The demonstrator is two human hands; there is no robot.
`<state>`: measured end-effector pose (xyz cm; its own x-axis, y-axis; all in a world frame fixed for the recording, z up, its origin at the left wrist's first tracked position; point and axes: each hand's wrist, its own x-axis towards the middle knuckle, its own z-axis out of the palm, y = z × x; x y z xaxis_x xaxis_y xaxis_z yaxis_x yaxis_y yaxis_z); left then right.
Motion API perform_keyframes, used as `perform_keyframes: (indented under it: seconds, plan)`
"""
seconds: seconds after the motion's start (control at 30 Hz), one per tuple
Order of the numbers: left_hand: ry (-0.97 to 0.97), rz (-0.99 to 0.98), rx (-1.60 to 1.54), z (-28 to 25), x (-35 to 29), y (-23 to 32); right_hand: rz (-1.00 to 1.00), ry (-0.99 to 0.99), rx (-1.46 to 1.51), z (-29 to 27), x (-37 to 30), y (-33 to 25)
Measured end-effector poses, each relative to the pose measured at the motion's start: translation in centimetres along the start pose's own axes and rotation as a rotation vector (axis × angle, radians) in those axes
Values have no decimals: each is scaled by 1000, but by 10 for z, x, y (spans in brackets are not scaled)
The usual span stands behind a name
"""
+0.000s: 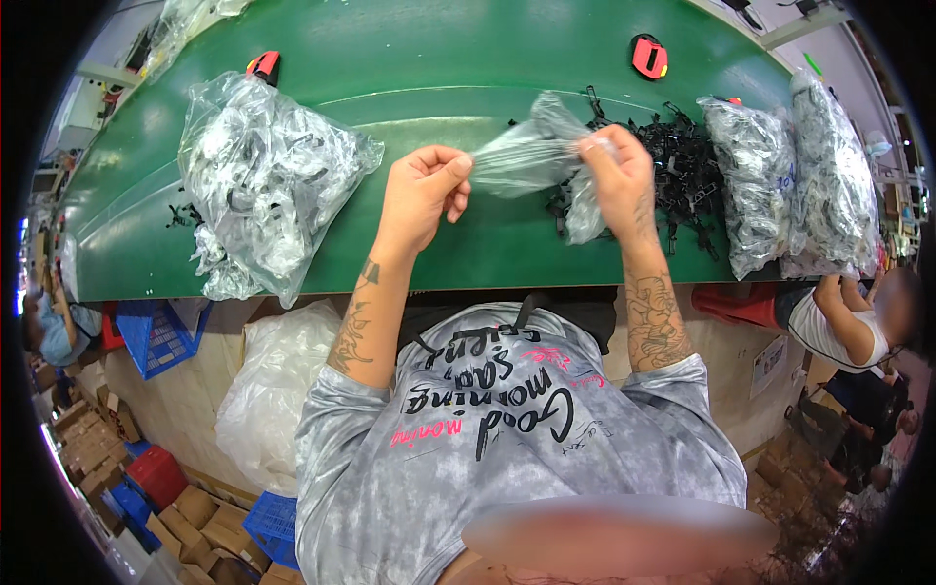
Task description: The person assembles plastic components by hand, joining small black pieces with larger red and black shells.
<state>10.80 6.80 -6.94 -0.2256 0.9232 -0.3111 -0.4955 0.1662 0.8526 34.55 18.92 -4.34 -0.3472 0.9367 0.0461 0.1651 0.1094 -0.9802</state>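
A clear plastic bag [526, 159] is stretched between my two hands above the green table. My left hand [427, 190] pinches one end between thumb and fingers. At the other end my right hand [616, 175] grips the bunched plastic, and a loose part hangs below it. Just beyond and beside my right hand lies a pile of small black plastic parts [687, 171]. To the left of my left hand sits a large clear bag [268, 180] filled with smaller bags. Whether the stretched bag holds anything, I cannot tell.
Two full clear bags [749, 185] stand at the table's right. A red and black tool [648, 57] lies at the back right, another [264, 66] behind the left bag. Below the green table [439, 58] are a white plastic sack [278, 400] and blue crates [161, 336]. Other people are at both sides.
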Motion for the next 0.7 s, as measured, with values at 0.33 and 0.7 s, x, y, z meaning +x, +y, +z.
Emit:
perform_keyframes:
  seconds: [0.33,0.7]
  plan:
    - [-68,-88,77,-11,3,-33,-435,290,-668,-43,30,-35]
    - [-46,-79,80,-19,5,-32,-278,249,-610,-68,63,-44]
